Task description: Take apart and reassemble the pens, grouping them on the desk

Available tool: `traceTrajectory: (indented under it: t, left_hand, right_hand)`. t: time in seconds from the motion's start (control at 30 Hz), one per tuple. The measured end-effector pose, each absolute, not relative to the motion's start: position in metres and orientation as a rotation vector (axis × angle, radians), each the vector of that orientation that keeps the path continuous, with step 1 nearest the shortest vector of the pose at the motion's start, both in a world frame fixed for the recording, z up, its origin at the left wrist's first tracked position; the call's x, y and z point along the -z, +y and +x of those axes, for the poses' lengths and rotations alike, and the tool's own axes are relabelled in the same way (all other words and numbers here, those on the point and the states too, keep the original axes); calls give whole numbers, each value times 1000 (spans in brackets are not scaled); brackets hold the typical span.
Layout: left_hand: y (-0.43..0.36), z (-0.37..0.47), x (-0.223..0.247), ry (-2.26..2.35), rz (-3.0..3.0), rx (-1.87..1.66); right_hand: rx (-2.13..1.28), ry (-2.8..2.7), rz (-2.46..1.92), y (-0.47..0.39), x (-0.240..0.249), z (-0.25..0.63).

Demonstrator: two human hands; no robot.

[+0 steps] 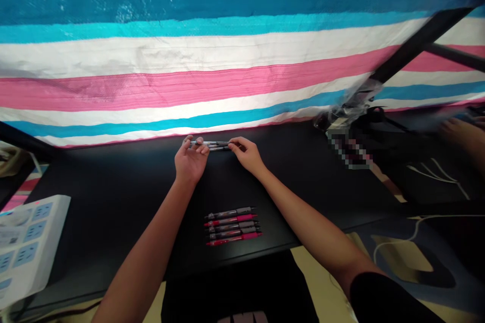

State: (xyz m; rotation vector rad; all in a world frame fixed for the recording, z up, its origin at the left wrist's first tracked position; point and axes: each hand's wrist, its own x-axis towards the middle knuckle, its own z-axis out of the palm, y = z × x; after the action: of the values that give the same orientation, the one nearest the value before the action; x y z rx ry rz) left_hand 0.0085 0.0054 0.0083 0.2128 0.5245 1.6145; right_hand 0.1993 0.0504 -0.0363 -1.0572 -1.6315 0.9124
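Near the back of the black table, a few slim pens (217,145) with clear or grey barrels lie sideways between my two hands. My left hand (190,162) is turned palm up, its fingers curled round their left ends. At the right ends, the thumb and fingers of my right hand (247,154) pinch them. Closer to me, several red pens (235,238) and black pens (231,228) lie side by side in a stack of rows, all pointing across the table, touched by neither hand.
A white power strip (56,222) with blue socket faces stands at the left of the black table (125,202). Striped plastic sheeting (189,86) hangs behind. At right are a clear plastic bag (356,101), white cables (435,171) and another person's blurred hand (460,131).
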Motion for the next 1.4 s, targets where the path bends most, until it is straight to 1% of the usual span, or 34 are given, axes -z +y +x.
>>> traceTrajectory:
  t: [0.23,0.57,0.7,0.8,0.93,1.0,1.07,1.23,1.4]
  left_hand:
    - [5,8,-4,510,214,-1623]
    - [6,6,-9,505,193,-1603]
    - [9,0,-8,567,248,-1593]
    - [15,-11,-4,769,492,-1564]
    - [21,-30,5,1194,1176,-1523]
    - [23,-38,10,1367,1387,-1427]
    - [24,-45,14,1445,1480,-1331]
    - [26,-54,19,1480,1561,-1172]
    - [27,-58,21,1576,1772,-1031]
  right_hand:
    - [-898,-1626,-1045,53,40,197]
    - [-890,-1641,-1046,52,37,199]
    - [-872,-1660,-1010,51,37,199]
    - [-830,-1672,-998,52,36,200]
    - [-792,-1651,-1042,56,36,207]
    - [-780,-1640,-1064,59,37,211]
    - [-789,-1648,-1082,62,39,213]
    - [-830,-1710,-1077,64,42,215]
    - [-783,-1874,-1114,63,38,220]
